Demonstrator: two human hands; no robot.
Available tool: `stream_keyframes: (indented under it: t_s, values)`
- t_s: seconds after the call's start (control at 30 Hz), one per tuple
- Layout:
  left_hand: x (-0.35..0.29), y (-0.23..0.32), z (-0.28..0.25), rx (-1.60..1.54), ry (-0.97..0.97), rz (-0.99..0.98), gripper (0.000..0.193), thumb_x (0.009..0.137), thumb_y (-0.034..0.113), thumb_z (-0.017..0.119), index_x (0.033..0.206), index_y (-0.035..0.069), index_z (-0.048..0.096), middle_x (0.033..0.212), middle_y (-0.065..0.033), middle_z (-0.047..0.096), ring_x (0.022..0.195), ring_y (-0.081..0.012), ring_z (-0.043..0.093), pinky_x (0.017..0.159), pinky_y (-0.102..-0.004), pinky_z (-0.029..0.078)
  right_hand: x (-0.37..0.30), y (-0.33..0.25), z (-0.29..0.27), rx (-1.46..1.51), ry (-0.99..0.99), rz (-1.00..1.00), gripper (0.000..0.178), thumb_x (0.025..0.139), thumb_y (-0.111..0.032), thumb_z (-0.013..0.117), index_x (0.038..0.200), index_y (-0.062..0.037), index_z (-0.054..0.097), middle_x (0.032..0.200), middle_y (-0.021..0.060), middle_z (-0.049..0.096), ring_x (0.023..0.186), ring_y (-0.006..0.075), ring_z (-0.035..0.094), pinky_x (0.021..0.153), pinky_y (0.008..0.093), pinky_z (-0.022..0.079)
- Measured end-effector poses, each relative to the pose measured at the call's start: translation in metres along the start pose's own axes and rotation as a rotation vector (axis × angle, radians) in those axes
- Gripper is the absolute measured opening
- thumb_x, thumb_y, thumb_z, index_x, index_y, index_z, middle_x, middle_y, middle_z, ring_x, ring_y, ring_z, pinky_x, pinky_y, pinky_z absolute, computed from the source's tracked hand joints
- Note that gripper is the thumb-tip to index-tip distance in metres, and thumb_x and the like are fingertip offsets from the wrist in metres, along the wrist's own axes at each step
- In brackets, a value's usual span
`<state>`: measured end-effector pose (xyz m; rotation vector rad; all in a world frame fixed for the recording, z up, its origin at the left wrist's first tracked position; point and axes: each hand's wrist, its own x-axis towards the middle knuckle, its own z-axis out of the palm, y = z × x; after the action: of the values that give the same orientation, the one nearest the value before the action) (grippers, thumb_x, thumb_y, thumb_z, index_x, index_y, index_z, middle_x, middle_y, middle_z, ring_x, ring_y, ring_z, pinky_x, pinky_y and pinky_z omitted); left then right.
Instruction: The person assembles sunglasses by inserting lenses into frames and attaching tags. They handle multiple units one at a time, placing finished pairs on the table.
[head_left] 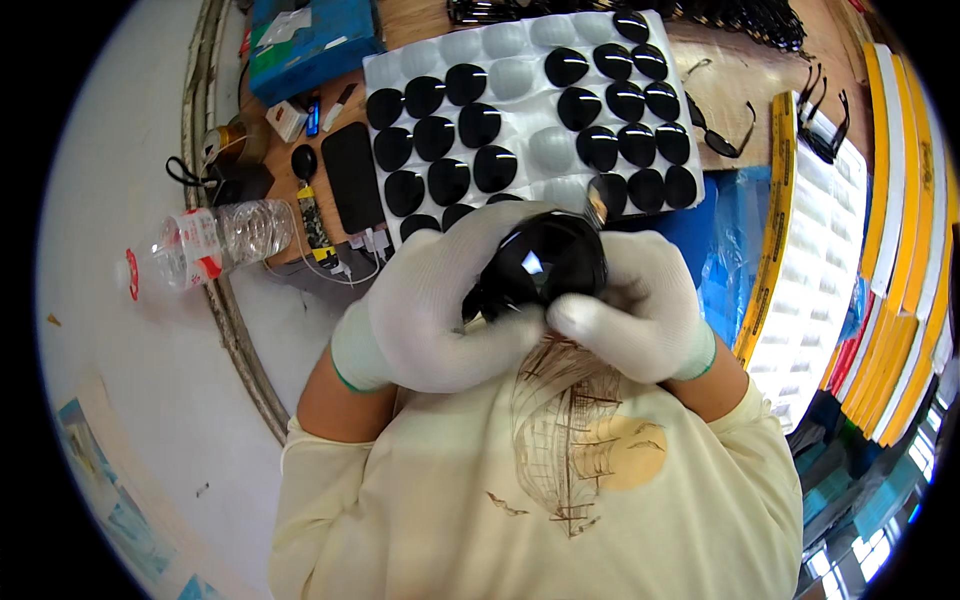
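Observation:
Close to my chest, both white-gloved hands hold a pair of black sunglasses (545, 258), with a glossy dark lens facing up. My left hand (440, 300) is closed round its left side, fingers behind and thumb in front. My right hand (640, 305) pinches the right side and lower edge, its thumb and fingers bent inward. A narrow shiny piece (597, 207) sticks up beside the right fingers; I cannot tell what it is. Just beyond my hands lies a white moulded tray (520, 125) with rows of dark lenses (479, 125), some of its pockets without a lens.
Left of the tray lie a black phone (351, 178), a yellow-and-black tool (315, 215), white cables and a clear plastic bottle (225, 238). A blue box (312, 45) stands at the far left. To the right are finished sunglasses (722, 140), a white tray (815, 240) and stacked yellow-edged trays (895, 220).

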<state>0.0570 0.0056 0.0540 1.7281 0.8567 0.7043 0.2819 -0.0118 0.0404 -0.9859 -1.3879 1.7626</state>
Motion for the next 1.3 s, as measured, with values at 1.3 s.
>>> stream_keyframes:
  t_s: [1.3]
  values:
    - [-0.004,-0.038,-0.012,-0.097,0.264,-0.030,0.063,0.064,0.031,0.088,0.114,-0.004,0.070,0.123,-0.0241,0.067,0.104,-0.0283,0.070,0.093,-0.0382,0.056,-0.001,-0.041,-0.003,0.459,-0.146,0.441,0.035,0.097,-0.023,0.061,0.114,0.0069,0.061,0.099,0.0065,0.065,0.091,0.0106,0.057,0.082,0.0279,0.048]
